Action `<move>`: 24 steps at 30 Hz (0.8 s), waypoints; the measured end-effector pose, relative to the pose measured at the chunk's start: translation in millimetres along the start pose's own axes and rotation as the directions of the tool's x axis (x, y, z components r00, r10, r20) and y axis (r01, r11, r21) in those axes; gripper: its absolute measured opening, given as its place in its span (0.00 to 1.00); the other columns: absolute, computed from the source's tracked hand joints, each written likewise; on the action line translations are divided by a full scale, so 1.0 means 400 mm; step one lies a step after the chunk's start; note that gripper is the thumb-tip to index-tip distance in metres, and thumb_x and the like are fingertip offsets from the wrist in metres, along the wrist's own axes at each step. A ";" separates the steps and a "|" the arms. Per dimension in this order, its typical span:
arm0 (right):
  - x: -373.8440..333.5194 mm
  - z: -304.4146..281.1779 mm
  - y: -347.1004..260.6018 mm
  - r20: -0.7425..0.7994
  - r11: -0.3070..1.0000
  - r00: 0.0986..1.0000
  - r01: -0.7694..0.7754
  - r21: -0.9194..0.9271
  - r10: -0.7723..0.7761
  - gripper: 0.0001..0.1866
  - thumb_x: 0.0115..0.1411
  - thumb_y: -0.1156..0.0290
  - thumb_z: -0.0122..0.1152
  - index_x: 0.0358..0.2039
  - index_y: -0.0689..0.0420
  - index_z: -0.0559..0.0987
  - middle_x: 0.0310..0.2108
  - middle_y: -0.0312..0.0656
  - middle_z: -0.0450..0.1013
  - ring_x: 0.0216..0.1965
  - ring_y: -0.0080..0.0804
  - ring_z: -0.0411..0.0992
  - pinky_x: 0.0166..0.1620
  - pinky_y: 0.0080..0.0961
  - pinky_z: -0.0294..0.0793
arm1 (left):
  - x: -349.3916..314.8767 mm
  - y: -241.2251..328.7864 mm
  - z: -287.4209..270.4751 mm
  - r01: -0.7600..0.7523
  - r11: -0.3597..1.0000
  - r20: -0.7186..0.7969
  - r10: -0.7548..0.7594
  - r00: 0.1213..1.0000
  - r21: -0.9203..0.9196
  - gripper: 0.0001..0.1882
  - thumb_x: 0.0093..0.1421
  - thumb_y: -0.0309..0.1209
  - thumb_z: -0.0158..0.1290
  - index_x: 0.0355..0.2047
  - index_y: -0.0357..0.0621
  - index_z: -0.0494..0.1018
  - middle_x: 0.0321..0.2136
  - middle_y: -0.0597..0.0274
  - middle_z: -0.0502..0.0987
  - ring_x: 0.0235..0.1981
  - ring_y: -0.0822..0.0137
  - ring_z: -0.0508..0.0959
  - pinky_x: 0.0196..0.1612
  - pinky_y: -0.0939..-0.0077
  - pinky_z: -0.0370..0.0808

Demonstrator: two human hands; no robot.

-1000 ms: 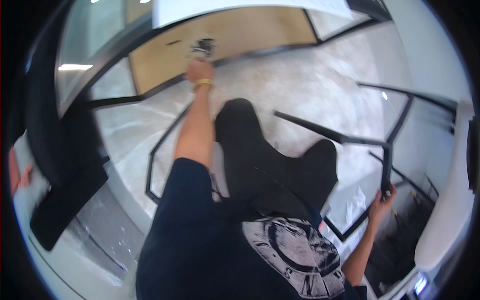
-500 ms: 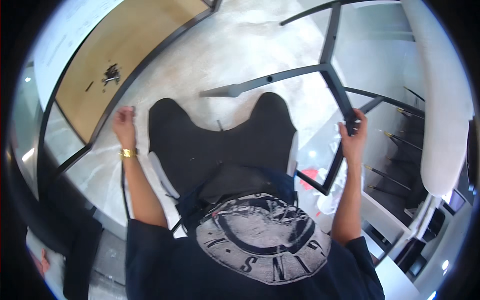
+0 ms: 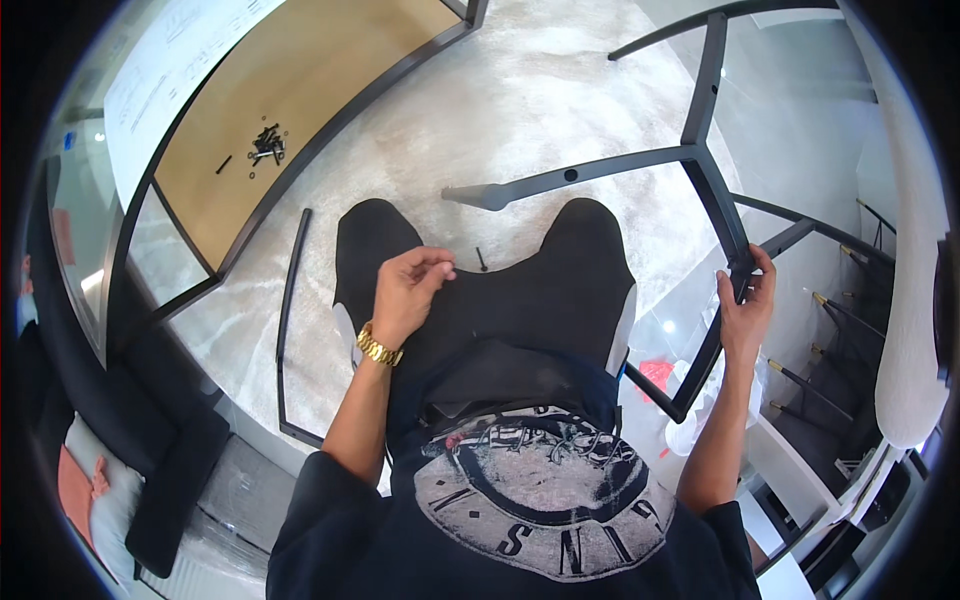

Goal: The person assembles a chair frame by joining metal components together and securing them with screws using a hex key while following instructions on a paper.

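Observation:
My left hand [image 3: 405,290], with a gold watch at the wrist, hovers over my black-clad lap. Its thumb and fingertips are pinched together; whatever they hold, if anything, is too small to make out. Just to its right, a dark bolt [image 3: 481,260] shows at the edge of my lap between the knees. On the right, my right hand [image 3: 746,305] is closed around a bar of a black metal frame [image 3: 716,195]. The frame has several angled bars, and one long arm with a dark round hole reaches left past my knees.
A tan tabletop [image 3: 330,60] with a dark rim stands at the upper left, bearing a pile of bolts and washers [image 3: 267,146] and a printed sheet [image 3: 170,65]. A thin black bent bar [image 3: 290,310] lies left of my legs. A grey sofa [image 3: 245,495] is at the lower left.
My left hand has moved right, from beside the table edge to above my lap. The right hand keeps its hold on the frame. The view has shifted a little.

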State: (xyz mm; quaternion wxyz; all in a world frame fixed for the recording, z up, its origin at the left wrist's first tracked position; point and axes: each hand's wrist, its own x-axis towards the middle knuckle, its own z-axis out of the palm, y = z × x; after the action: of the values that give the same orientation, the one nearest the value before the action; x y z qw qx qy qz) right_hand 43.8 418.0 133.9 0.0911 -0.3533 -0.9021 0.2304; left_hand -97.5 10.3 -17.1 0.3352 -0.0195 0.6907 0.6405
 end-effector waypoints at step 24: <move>-0.003 -0.029 -0.038 -0.077 0.869 0.914 0.349 -0.351 -0.398 0.28 0.50 0.78 0.71 0.53 0.55 0.76 0.52 0.46 0.72 0.50 0.47 0.70 0.54 0.40 0.69 | 0.017 0.093 0.266 0.082 0.991 0.382 -0.034 0.923 -0.110 0.08 0.65 0.27 0.59 0.41 0.36 0.78 0.33 0.64 0.81 0.33 0.76 0.80 0.36 0.82 0.74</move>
State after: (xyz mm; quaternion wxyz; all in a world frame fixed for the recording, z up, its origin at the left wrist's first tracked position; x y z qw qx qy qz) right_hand 39.2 411.4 151.4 0.1396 -0.1979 -0.9698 0.0276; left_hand -73.3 115.3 16.9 0.4795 0.0635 0.5710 0.6633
